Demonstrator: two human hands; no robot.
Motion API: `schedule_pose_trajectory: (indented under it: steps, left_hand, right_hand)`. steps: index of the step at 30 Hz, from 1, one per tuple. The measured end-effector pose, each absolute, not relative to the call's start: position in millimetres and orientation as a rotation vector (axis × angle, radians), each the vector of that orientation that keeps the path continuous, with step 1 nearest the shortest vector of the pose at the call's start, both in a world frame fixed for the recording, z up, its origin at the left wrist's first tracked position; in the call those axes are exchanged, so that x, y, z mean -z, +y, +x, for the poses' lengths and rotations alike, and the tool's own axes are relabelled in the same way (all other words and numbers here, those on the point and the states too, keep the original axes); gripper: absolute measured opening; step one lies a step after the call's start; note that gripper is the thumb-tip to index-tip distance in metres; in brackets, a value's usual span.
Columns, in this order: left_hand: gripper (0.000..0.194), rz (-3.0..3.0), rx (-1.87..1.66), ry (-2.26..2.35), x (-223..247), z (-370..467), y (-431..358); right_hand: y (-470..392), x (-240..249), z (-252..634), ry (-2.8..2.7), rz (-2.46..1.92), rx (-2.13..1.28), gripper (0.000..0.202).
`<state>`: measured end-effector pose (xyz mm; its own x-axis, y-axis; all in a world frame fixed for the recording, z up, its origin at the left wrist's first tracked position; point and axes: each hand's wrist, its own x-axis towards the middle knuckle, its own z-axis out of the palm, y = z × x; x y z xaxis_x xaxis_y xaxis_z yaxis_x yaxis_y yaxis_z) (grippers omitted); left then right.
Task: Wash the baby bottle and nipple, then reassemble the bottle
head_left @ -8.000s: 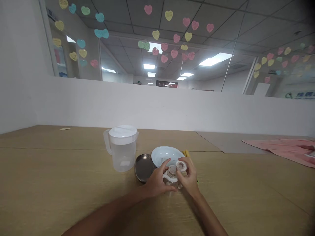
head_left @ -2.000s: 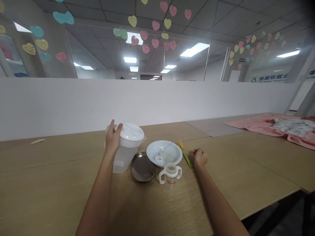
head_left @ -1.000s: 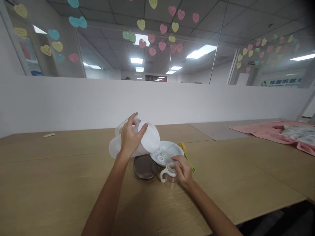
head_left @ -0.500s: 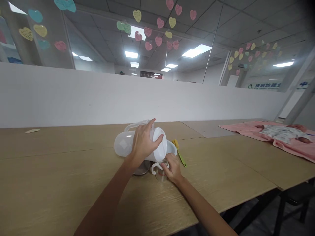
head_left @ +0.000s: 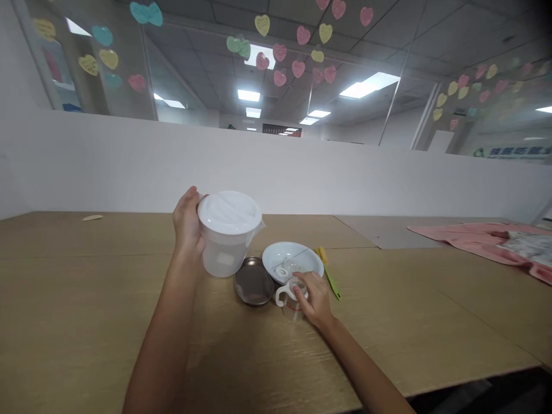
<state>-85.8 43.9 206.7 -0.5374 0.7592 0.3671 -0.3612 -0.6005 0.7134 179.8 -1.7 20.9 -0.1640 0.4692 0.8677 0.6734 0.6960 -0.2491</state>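
Note:
My left hand (head_left: 187, 223) is closed at the handle side of a translucent plastic pitcher (head_left: 225, 253) with a white lid (head_left: 230, 211). The pitcher is upright, raised at the left, and its spout points right. My right hand (head_left: 317, 299) grips the top of a small clear bottle (head_left: 293, 311) with a white side handle (head_left: 279, 296) and red markings. The bottle stands on the table; my fingers partly hide its rim. Behind it, a white bowl (head_left: 271, 256) holds a white ring and clear parts. A round dark metal dish (head_left: 254, 284) sits left of the bottle.
A brush (head_left: 332, 282) with a yellow head and green handle lies right of the bowl. A pink cloth (head_left: 457, 236) with a patterned bundle on it is at the far right of the wooden table (head_left: 241, 356). A low white wall (head_left: 297, 178) runs behind.
My left hand has tipped the pitcher back from lying tilted over the bottle to upright and moved it left. The bowl and dish now show more. My right hand stays on the bottle.

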Motion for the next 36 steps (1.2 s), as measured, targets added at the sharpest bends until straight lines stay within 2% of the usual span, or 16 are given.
schedule_pose_trajectory:
  steps: [2,5,9,17,31,36]
  left_hand:
    - [0.028,0.687,-2.204,0.741,-203,-107,52]
    - [0.034,0.475,-2.217,0.786,-193,-130,63]
    - [0.04,0.378,-2.227,0.852,-183,-146,72]
    - [0.039,0.272,-2.196,0.882,-177,-154,77]
    - [0.018,0.398,-2.09,1.091,-169,-151,87]
    - [0.01,0.576,-2.108,1.253,-171,-146,83]
  right_hand:
    - [-2,-19,180,-1.811,-0.918,0.217,0.025]
    - [-2,-16,180,-1.816,-0.927,0.204,0.024]
    - [-2,-15,180,-1.821,-0.933,0.206,0.023]
    - [-2,-15,179,-1.805,-0.95,0.211,0.023]
    - [-1,-16,183,-1.792,-0.881,0.154,0.033]
    - [16,-4,194,-1.356,-1.006,0.033,0.032]
